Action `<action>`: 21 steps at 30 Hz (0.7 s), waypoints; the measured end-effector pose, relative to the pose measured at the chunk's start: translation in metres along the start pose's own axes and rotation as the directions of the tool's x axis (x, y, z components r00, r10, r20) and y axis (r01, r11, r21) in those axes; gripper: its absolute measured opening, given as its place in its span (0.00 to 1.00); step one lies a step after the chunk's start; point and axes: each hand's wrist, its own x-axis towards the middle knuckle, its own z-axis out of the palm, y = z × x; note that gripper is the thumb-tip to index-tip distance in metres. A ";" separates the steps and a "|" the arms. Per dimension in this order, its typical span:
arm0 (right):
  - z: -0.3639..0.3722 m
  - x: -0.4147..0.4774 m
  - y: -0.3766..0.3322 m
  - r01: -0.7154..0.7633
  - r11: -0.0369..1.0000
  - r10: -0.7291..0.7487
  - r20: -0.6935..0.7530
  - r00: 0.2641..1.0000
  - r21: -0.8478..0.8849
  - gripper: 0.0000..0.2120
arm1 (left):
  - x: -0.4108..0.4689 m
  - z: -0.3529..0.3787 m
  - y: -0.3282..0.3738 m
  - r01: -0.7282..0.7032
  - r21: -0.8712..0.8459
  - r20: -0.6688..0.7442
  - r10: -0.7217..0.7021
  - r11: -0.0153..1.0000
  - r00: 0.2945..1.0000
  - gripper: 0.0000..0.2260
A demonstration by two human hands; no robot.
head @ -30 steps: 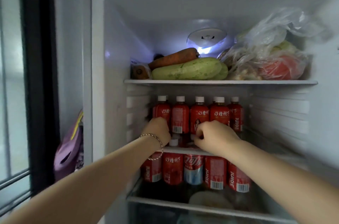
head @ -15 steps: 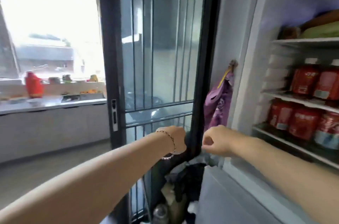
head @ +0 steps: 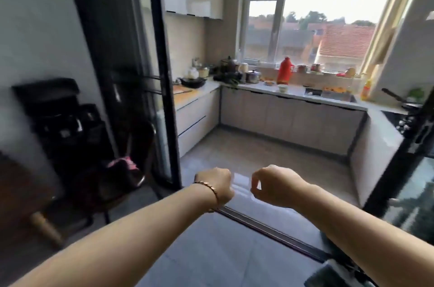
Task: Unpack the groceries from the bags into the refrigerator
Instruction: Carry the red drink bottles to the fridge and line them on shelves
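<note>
Single head-worn wide-angle view, standing height, pitched forward and down. Faces through black door frame (head: 165,75) into kitchen, window (head: 328,5) far ahead. Left hand (head: 217,184), right hand (head: 274,184) near lens, low centre.

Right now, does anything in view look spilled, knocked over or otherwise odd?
Nothing looks spilled or damaged; the red flask on the counter stands upright. The only oddity: the left hand and right hand are curled and hold nothing, and the refrigerator is not in view.
</note>
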 end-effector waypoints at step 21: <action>0.078 0.323 -0.609 0.706 0.704 -0.710 0.092 0.698 0.077 0.13 | -0.188 -0.005 -0.620 0.868 -0.207 0.017 -0.885 0.451 0.465 0.11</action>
